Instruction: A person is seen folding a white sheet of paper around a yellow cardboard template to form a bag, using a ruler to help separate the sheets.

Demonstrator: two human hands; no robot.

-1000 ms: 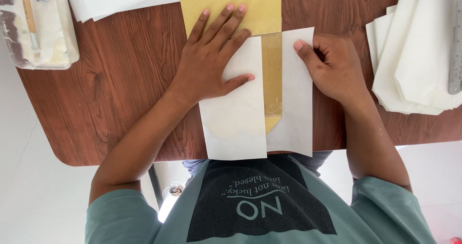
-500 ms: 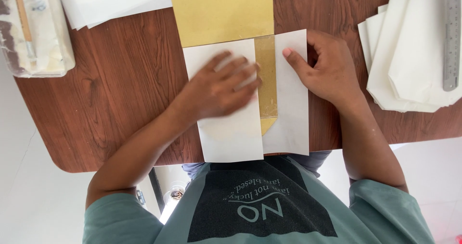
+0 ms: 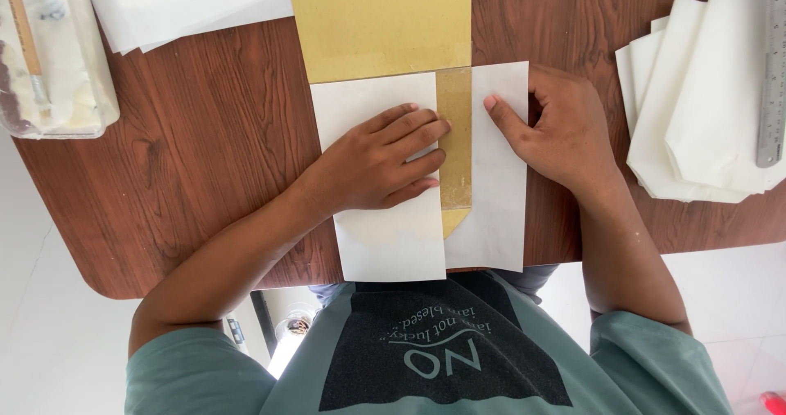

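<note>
A white sheet of paper (image 3: 385,243) lies on the brown wooden table (image 3: 205,161), folded in from both sides over a tan cardboard template (image 3: 381,22). A strip of the template (image 3: 454,145) shows between the two flaps. My left hand (image 3: 377,161) lies flat on the left flap, fingers together, tips at the flap's edge. My right hand (image 3: 557,128) rests on the right flap (image 3: 491,210), thumb pressing the paper, fingers curled at its outer edge. Neither hand grips anything.
A stack of folded white paper pieces (image 3: 704,112) lies at the right with a metal ruler (image 3: 774,63) on it. More white sheets (image 3: 188,6) lie at the top left. A clear plastic container with a stick (image 3: 45,55) sits at the far left edge.
My left hand has slid down and to the right across the left flap, from the template's upper part to the flap's inner edge. My right hand has stayed on the right flap.
</note>
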